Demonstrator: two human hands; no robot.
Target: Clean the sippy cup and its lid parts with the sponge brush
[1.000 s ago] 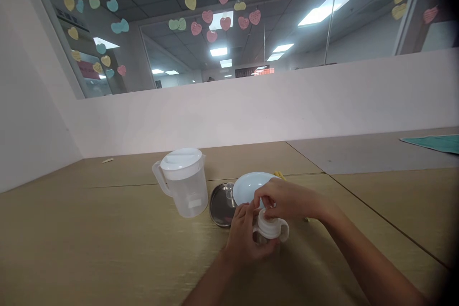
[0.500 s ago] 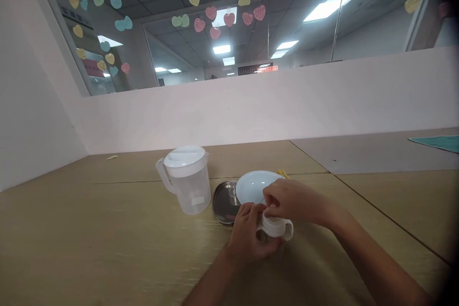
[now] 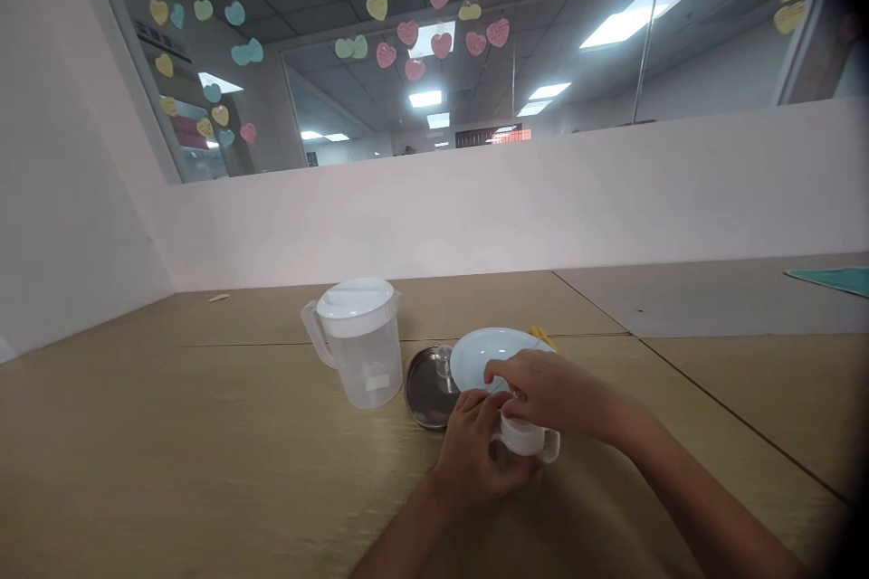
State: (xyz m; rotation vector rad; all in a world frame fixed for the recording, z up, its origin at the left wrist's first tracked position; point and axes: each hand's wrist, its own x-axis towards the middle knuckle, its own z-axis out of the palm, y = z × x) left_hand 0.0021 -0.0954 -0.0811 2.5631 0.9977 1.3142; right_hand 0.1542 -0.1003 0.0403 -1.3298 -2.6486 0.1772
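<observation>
Low in the middle of the head view is a small white two-handled cup [image 3: 521, 439], with a white top and a loop handle showing on its right. My left hand [image 3: 468, 452] is closed around its left side, thumb low in front and fingers behind. Over the cup's top, my right hand [image 3: 547, 389] is closed with the thumb and some fingers on its upper part, while the index finger bends out to the left. What lies under those fingers is hidden. Just behind both hands is a white plate [image 3: 482, 348], partly covered by my right hand.
A clear pitcher [image 3: 370, 362] with a white lid stands left of a dark metal tray [image 3: 424, 393], which holds a small clear item [image 3: 444, 360]. Yellow sticks [image 3: 541, 337] lie behind the plate. A teal cloth [image 3: 832, 279] is at far right. A white wall [image 3: 434, 217] borders the table.
My right index finger has lifted and stretched left, away from the cup's top. The left hand keeps its hold. The whole view has shifted slightly.
</observation>
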